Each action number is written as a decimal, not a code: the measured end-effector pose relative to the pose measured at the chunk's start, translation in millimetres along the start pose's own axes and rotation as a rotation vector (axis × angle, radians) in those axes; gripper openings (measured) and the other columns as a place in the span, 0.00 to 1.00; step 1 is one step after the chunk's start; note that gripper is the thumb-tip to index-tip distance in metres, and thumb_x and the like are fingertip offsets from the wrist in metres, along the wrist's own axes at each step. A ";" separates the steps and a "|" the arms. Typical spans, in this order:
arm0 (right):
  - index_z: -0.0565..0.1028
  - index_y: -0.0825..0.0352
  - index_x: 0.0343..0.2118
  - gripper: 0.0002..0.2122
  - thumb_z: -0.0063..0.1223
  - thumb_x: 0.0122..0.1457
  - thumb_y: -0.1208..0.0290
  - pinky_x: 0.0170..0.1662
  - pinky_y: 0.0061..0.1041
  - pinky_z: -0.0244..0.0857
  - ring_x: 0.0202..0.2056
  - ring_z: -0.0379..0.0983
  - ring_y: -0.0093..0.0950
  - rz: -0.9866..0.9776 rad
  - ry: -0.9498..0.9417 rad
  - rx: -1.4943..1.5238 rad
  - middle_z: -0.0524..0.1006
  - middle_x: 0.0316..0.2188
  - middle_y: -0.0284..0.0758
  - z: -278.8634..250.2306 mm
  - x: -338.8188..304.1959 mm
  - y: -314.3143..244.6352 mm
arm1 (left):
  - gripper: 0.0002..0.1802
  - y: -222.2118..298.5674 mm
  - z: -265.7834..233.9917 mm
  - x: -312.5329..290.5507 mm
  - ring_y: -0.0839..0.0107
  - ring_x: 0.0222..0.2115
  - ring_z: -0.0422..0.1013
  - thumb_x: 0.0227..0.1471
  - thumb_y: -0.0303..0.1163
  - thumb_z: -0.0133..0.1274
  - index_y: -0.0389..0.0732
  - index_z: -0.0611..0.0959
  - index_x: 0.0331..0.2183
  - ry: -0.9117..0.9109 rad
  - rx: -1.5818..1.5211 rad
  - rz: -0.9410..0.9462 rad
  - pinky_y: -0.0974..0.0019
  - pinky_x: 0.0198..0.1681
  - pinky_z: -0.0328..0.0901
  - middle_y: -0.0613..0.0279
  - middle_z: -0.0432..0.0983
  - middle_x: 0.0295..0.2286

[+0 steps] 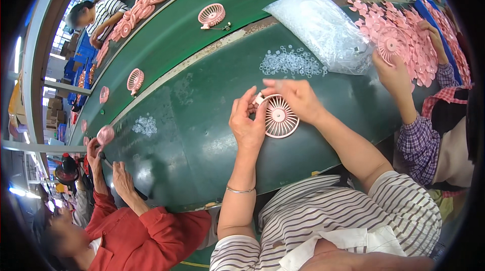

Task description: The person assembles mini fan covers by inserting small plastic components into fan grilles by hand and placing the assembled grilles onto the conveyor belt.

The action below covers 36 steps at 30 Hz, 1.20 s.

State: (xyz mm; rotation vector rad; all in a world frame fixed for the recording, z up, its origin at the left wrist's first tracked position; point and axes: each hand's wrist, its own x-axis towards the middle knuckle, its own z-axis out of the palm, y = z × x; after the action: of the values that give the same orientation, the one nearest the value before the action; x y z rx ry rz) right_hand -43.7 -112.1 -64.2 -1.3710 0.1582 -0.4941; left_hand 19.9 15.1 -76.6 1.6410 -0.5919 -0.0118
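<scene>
A round pink fan housing point(281, 118) with spoke-like ribs is in front of me over the green bench. My left hand point(247, 123) is closed on its left side, the thumb by the small pale stub point(259, 99) at its top. Above the housing, my right hand point(299, 100) has its fingers bent together close to that stub. Whatever those fingertips hold is hidden or too small to make out. Small clear rings point(289, 62) lie in a loose pile just beyond my hands.
A clear plastic bag point(323, 28) lies behind the rings, beside a heap of pink fan blades point(376, 23). At right a co-worker's hand point(394, 76) holds a pink fan part. A red-sleeved co-worker point(136, 230) works at left. Housings sit on the green conveyor point(172, 43).
</scene>
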 end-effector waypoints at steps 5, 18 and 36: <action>0.76 0.71 0.31 0.11 0.48 0.54 0.68 0.30 0.24 0.67 0.25 0.75 0.27 0.144 0.190 -0.486 0.77 0.25 0.40 -32.8 15.4 -2.2 | 0.15 -0.6 -2.2 1.9 0.79 0.28 0.70 0.43 0.20 0.57 0.34 0.79 0.37 -0.039 -0.036 -0.029 0.76 0.31 0.67 0.63 0.71 0.30; 0.72 0.68 0.25 0.04 0.52 0.44 0.76 0.30 0.41 0.64 0.30 0.70 0.44 -0.180 0.246 -1.082 0.70 0.28 0.44 -27.0 15.2 12.9 | 0.16 44.6 117.4 133.1 0.75 0.28 0.72 0.43 0.29 0.58 0.31 0.78 0.36 -0.287 -0.271 -0.082 0.74 0.33 0.66 0.58 0.76 0.29; 0.67 0.66 0.26 0.05 0.51 0.48 0.77 0.27 0.39 0.63 0.25 0.69 0.41 -0.240 0.242 -0.823 0.68 0.24 0.40 -25.7 12.6 5.5 | 0.21 -46.6 92.5 283.9 0.53 0.38 0.71 0.42 0.45 0.53 0.39 0.78 0.34 0.193 0.845 -0.323 0.55 0.42 0.64 0.49 0.75 0.35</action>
State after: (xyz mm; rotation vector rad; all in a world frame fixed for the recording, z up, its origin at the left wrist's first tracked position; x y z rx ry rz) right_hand -41.2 -139.9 -72.6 -2.1439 0.4313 -0.8507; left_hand 251.0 -176.7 -43.1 2.5087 -0.1658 0.1806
